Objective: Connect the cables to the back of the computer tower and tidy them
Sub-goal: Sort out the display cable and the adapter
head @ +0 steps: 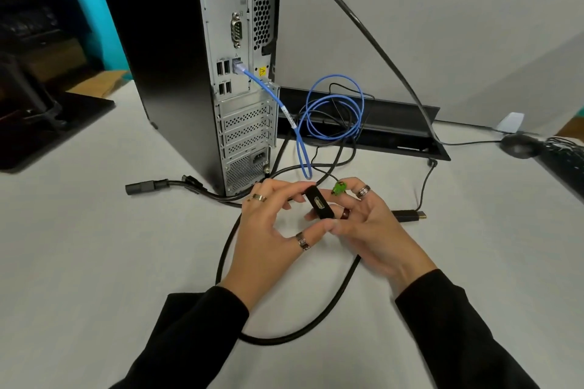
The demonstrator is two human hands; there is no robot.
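Observation:
The black computer tower stands upright with its silver rear panel facing me. A blue network cable is plugged into its port and coils behind on the table. Both hands hold a black video connector just in front of the tower's base: my left hand pinches it from the left, my right hand from the right. Its thick black cable loops back under my wrists. A small green plug sits by my right fingers. A black power plug lies loose to the left.
A second black connector with a gold tip lies right of my hands. A grey security cable slants from the tower's top to a black cable tray. A mouse and keyboard sit far right, a monitor base far left.

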